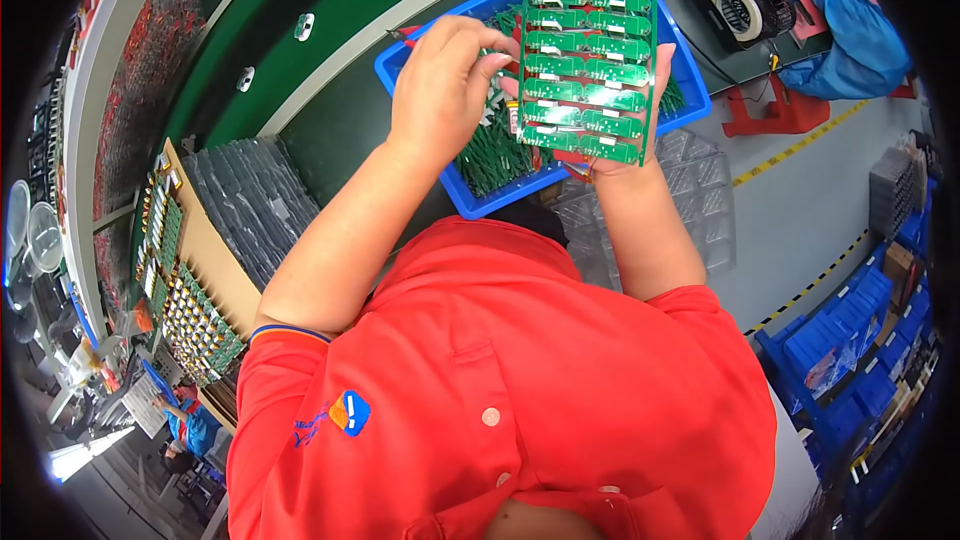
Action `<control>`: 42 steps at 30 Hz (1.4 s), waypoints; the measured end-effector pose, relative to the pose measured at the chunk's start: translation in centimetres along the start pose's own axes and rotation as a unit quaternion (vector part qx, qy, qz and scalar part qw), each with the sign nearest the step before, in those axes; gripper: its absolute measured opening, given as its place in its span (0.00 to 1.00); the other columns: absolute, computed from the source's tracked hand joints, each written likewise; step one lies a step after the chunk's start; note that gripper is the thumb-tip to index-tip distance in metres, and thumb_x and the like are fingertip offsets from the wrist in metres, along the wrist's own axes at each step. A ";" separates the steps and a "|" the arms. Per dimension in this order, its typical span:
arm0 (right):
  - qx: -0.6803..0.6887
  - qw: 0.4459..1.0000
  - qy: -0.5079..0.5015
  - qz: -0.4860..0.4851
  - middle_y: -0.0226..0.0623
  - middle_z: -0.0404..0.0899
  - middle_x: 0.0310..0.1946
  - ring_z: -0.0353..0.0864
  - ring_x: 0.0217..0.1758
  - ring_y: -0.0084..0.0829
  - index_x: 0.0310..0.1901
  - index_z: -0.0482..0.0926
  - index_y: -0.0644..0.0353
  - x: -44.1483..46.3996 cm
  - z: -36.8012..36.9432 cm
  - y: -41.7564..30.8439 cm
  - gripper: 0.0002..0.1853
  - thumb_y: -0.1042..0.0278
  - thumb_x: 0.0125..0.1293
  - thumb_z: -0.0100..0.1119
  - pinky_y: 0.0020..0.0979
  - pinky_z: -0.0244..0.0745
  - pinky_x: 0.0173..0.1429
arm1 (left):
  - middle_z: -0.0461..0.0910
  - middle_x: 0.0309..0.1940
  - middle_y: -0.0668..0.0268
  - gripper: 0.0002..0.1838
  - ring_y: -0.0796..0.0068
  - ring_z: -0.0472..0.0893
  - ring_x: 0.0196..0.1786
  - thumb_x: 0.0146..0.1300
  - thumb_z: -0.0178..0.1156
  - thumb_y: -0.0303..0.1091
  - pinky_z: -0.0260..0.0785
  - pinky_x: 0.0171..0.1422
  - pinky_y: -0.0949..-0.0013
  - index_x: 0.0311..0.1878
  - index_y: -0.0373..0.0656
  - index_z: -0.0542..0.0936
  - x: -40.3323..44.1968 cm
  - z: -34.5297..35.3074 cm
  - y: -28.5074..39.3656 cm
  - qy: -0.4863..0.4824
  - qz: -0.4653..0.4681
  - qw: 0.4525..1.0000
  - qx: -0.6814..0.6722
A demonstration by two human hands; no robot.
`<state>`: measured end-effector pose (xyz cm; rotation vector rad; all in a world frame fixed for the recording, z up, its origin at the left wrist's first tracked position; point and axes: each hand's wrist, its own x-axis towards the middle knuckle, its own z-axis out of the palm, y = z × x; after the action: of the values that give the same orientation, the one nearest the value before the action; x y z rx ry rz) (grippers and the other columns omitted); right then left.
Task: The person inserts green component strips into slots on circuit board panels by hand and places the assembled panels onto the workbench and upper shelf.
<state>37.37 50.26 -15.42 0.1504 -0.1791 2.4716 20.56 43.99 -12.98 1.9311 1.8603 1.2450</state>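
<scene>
My right hand (656, 125) holds up a panel of green circuit boards (588, 60), several rows in two columns, gripping it from behind and along its right edge. Most of those fingers are hidden by the panel. My left hand (440, 90) is closed at the panel's left edge, thumb and fingers pinched together; what lies between them cannot be made out. Bits of red show near both hands, too small to name. Beneath the hands stands a blue bin (468, 202) with many narrow green board strips (490, 162) in it.
Stacked dark trays (245, 190) and panels of populated boards (195, 325) stand to the left. Several small boards lie on the green conveyor belt (340, 0). Clear plastic trays (690, 200) sit right of the bin. A red stool (775, 115) and blue crates (835, 340) are farther right.
</scene>
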 end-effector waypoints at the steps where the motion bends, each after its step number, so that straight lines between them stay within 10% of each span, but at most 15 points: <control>1: -0.028 0.999 0.038 -0.014 0.54 0.59 0.67 0.66 0.65 0.56 0.71 0.52 0.57 -0.2 0.3 0.0 0.50 0.22 0.60 0.35 0.63 0.62 0.65 | 0.76 0.34 0.63 0.07 0.59 0.77 0.40 0.53 0.64 0.27 0.71 0.43 0.61 0.37 0.43 0.80 0.3 -0.1 0.2 -0.003 0.002 1.000 -0.002; 7: -0.136 0.979 0.148 -0.033 0.54 0.59 0.66 0.66 0.64 0.58 0.71 0.51 0.56 -0.6 1.4 0.5 0.50 0.21 0.59 0.33 0.64 0.65 0.62 | 0.76 0.35 0.63 0.08 0.59 0.77 0.41 0.53 0.65 0.28 0.70 0.43 0.61 0.37 0.44 0.80 0.8 -0.1 0.5 -0.050 0.036 0.998 0.033; 42: -0.129 0.988 0.081 0.037 0.66 0.53 0.66 0.64 0.65 0.64 0.72 0.42 0.63 -2.4 3.6 2.6 0.61 0.18 0.51 0.46 0.59 0.68 0.62 | 0.77 0.37 0.64 0.07 0.63 0.77 0.41 0.54 0.65 0.28 0.69 0.45 0.66 0.38 0.43 0.81 4.9 -3.3 0.7 0.070 0.055 0.996 -0.019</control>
<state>37.87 46.15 -12.49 -0.1698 -0.4387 2.4922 18.25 46.85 -8.32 1.9980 1.8018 1.4737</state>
